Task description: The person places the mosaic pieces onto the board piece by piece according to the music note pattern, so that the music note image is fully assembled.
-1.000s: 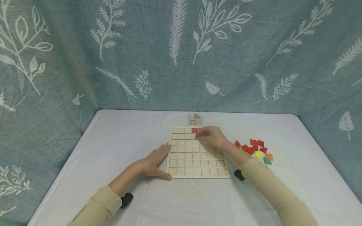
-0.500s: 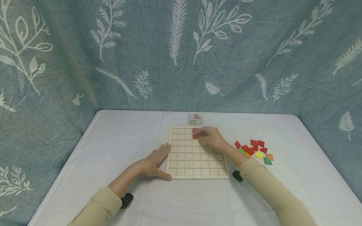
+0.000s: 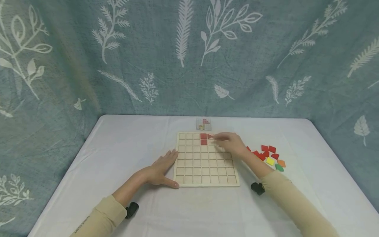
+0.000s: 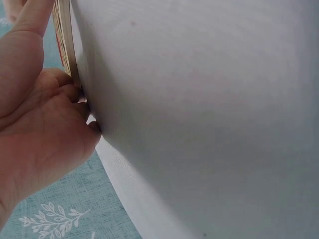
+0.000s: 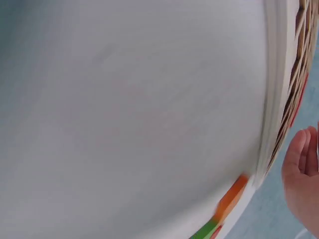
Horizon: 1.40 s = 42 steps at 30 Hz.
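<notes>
A wooden grid board (image 3: 206,182) lies on the white table. Two red square tiles (image 3: 203,142) fill cells one below the other near its far edge, and a red triangular tile (image 3: 210,136) sits just right of the upper one. My left hand (image 3: 161,169) rests against the board's left edge, thumb and fingers spread; in the left wrist view its fingertips (image 4: 92,128) touch the table beside the edge. Over the board's far right part hovers my right hand (image 3: 231,143), fingers loosely bent, no tile visible in them. That hand hides some far right cells.
A loose group of red tiles (image 3: 265,153) lies right of the board, with a yellow tile (image 3: 270,161), an orange tile (image 3: 281,163) and a green tile (image 3: 279,167). Behind the board stands a small clear case (image 3: 203,124). A patterned curtain (image 3: 165,95) hangs behind the table.
My right hand set a red square tile into the cell below the first one, let go and moved right, uncovering the triangular tile. The left hand has stayed put.
</notes>
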{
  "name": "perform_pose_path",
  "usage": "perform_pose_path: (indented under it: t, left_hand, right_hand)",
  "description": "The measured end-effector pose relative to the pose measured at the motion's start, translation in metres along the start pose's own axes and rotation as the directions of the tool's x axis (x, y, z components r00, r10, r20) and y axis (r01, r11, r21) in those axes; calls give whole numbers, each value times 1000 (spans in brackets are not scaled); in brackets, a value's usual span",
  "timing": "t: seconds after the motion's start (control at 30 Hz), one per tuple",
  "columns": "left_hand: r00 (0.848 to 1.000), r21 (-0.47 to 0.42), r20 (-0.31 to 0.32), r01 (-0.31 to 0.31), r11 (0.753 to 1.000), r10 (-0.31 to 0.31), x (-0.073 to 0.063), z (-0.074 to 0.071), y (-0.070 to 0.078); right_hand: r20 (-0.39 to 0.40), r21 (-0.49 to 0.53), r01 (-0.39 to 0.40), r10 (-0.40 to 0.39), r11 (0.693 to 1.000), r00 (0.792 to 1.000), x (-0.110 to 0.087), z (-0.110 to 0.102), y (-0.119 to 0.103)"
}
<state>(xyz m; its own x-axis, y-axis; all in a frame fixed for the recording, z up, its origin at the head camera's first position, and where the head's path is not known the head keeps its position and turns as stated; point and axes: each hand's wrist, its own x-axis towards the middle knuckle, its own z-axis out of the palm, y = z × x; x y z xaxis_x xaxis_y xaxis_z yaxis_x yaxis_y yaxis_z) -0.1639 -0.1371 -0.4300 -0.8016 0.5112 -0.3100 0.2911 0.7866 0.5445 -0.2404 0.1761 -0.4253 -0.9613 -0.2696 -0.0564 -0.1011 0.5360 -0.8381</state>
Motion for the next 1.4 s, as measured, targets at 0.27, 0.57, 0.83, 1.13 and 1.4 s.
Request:
perform_pose_path:
  t: [0.27, 0.57, 0.83, 1.13, 1.4]
  left_hand:
    - [1000, 0, -7, 6, 1000, -6, 0, -1, -1]
    - [1000, -11, -12, 0, 1000, 0, -4, -5, 3]
    - [1000, -5, -1, -12, 1000, 12, -3, -4, 3]
    - [1000, -4, -4, -22, 1000, 22, -3, -4, 4]
    - [1000, 4, 0, -10, 1000, 10, -1, 0, 3]
  right_hand:
    - [-54, 48, -171, 173, 984, 983, -28, -48, 30]
    - [-126, -150, -185, 167, 971, 978, -66, -87, 56]
    - [-130, -274, -164, 133, 948, 983, -76, -93, 64]
    - [-122, -329, -153, 118, 932, 985, -76, -87, 61]
    - [-104, -392, -98, 61, 915, 993, -73, -81, 61]
